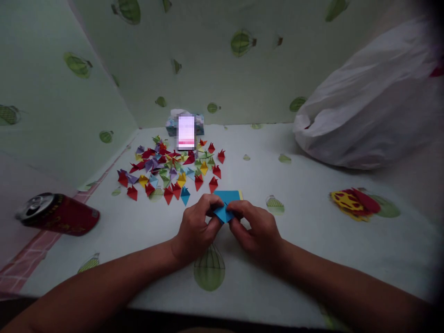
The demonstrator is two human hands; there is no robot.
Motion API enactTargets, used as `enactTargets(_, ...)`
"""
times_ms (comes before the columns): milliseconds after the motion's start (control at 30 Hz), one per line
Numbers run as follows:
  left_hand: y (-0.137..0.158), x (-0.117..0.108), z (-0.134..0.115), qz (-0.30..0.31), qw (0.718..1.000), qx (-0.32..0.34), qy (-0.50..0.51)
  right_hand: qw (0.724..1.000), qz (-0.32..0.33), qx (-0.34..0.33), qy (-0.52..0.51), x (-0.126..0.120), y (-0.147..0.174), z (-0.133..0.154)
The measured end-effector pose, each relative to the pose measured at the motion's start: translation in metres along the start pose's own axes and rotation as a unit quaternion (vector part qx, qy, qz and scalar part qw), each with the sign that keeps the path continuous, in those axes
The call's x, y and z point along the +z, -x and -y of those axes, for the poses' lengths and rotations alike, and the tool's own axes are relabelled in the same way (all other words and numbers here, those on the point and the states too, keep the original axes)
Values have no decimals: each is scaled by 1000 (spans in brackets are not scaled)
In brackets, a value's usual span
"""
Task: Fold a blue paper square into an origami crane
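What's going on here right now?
A person's left-hand grip and right-hand grip both hold one small folded blue paper. Just beyond it lies flat blue paper with a yellow strip at its right edge. Many folded pieces in several colors are spread farther off to the left, in front of a lit screen.

Left hand (197, 226): one
Right hand (258, 229): one
Blue paper piece (225, 214) in both hands: one
Blue flat paper (229, 195): one sheet on top, number beneath unclear
Yellow paper edge (241, 195): one strip
Small folded papers (168, 195): several dozen, overlapping too much for an exact count
Red ones (132, 193): at least ten
Yellow ones (143, 181): at least three
Purple ones (150, 164): at least three
Light blue ones (153, 181): at least two
Deep blue ones (185, 195): just one
Drink can (67, 215): one
Tissue box (172, 127): one
Lit screen (186, 130): one
White bag (357, 101): one
Red-and-yellow cutouts (354, 202): one pile, pieces uncountable
Wall balloon prints (242, 43): more than ten
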State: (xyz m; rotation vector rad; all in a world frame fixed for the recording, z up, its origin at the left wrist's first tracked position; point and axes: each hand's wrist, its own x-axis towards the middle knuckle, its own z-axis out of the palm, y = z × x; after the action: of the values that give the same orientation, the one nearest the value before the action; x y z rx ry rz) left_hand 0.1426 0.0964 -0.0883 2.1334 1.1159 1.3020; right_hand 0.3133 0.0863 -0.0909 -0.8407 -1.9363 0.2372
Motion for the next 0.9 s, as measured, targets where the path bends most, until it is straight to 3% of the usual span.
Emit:
enactTargets(233, 0, -1, -3, 4, 1000, 1, 17, 999, -2, -35, 24, 0, 1, -1)
enactTargets(400, 1, 0, -2, -4, 1000, 13, 2, 999, 7, -29, 16, 0, 1, 1)
enactTargets(533, 2, -1, -2, 18, 998, -9, 56, 1000, -1, -15, 26, 0, 0, -1)
enactTargets(633, 0, -3, -4, 52, 983, -73, 161, 999, -19, -9, 32, -2, -2, -5)
enactTargets(767, -5, -10, -6, 64, 928, -217, 297, 999, -18, -22, 44, -5, -5, -9)
enactTargets(900, -9, -12, -3, 70, 896, -295, 326, 996, 3, -62, 63, -6, -6, -14)
